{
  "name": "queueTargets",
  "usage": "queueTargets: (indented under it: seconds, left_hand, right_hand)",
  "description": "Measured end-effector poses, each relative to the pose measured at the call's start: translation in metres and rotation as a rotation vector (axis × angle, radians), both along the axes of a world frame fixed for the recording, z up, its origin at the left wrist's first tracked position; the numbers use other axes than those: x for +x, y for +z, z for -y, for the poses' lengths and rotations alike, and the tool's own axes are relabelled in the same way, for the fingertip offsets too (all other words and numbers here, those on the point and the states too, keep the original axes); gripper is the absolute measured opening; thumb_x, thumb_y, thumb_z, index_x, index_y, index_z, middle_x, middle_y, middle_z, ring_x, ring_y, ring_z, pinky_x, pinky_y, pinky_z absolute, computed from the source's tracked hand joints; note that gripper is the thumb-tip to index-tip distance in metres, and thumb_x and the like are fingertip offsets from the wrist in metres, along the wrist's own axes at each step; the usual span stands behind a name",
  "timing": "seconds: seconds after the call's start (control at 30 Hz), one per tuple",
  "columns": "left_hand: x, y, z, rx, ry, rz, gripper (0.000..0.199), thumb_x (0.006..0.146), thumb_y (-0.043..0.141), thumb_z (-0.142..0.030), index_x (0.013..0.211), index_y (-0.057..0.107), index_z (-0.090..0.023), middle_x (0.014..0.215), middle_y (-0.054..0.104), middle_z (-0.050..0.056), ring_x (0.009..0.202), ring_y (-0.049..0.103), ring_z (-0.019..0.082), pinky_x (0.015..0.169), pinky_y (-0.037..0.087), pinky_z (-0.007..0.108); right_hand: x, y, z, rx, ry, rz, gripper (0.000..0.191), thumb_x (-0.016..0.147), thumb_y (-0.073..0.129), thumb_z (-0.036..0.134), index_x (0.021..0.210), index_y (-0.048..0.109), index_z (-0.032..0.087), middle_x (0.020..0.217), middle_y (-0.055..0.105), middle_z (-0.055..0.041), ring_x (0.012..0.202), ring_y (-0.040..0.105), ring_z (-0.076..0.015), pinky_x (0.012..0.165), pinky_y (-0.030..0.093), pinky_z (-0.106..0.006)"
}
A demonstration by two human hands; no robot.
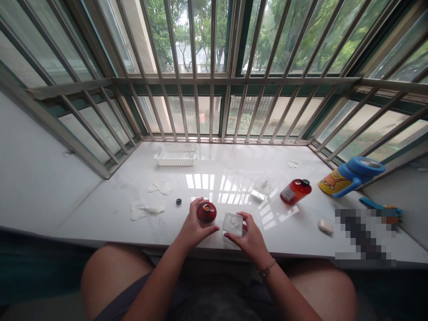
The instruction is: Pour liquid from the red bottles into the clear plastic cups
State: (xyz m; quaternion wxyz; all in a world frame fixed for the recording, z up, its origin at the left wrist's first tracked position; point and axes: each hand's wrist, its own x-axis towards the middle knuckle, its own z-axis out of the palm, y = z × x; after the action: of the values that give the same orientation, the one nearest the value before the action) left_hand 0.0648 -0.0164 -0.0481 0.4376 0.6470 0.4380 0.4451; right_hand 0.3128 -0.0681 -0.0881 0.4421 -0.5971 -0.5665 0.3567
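My left hand (pixel 194 227) curls around an uncapped amber-red bottle (pixel 206 213), with its open mouth facing up and the thumb stretched out in front of it. Beside it, my right hand (pixel 246 234) grips a clear square glass bottle (pixel 233 224) between thumb and fingers. A small gap separates the two bottles. Left of my left hand, a small black cap (pixel 178 202) lies on the white counter (pixel 197 245).
Crumpled tissues (pixel 147 209) lie at left, below a white perforated basket (pixel 176 156). At right are another clear bottle (pixel 261 189), a capped red bottle (pixel 295 192), a pale soap-like lump (pixel 325 227) and a blue-yellow mug (pixel 351 177). Window bars (pixel 214 81) close the back.
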Motion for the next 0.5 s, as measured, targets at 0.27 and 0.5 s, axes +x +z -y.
queueTargets:
  seconds: [0.27,0.5]
  left_hand:
    - [0.004,0.005,-0.004,-0.027,-0.091,-0.1,0.077,0.077,0.094,-0.034,0.142,0.054,-0.027,0.143,0.067,0.012,0.132,0.068,0.033,0.112,0.058,0.049]
    - [-0.01,0.028,0.005,0.162,-0.196,-0.356,0.082,0.076,0.083,-0.02,0.151,0.052,-0.029,0.146,0.066,0.01,0.132,0.067,0.035,0.114,0.057,0.049]
  right_hand:
    - [0.016,0.019,0.014,0.056,-0.049,-0.037,0.079,0.072,0.095,0.058,0.133,0.057,0.026,0.133,0.067,-0.0106,0.109,0.074,-0.0306,0.093,0.067,-0.047]
    - [0.022,0.037,0.015,0.171,0.01,0.172,0.071,0.079,0.091,0.054,0.136,0.058,0.026,0.135,0.066,-0.0118,0.123,0.068,-0.0335,0.098,0.065,-0.049]
